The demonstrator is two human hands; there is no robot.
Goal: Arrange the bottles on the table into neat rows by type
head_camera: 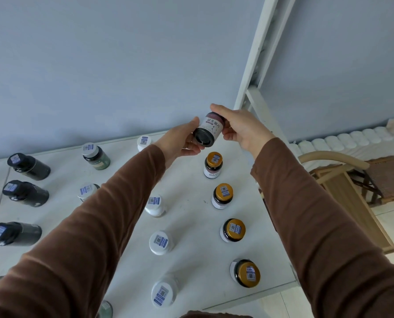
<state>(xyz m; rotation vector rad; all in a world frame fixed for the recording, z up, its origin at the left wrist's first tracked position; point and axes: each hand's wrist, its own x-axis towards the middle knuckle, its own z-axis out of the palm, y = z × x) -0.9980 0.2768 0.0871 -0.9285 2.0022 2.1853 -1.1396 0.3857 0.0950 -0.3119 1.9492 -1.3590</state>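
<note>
Both hands hold one jar in the air above the far end of the gold-lid row.

The left hand (182,140) cups the jar (208,130) from below, fingers curled at its base, while the right hand (239,129) pinches its top end; the jar lies tilted, its dark bottom toward the camera, well clear of the table (191,226). Its white label reads 益生菌片; smaller print is too fine to read. Risks, as I judge them: the lid end is hidden under the right fingers, so a loose lid could turn or slip; lowering it sideways could knock the nearest gold-lid bottle (213,165) just below; set down off-line, it would break the row. Every lid in the white-lid row (160,242) and black row (27,166) carries a blue-and-white code sticker, unreadable.
</note>
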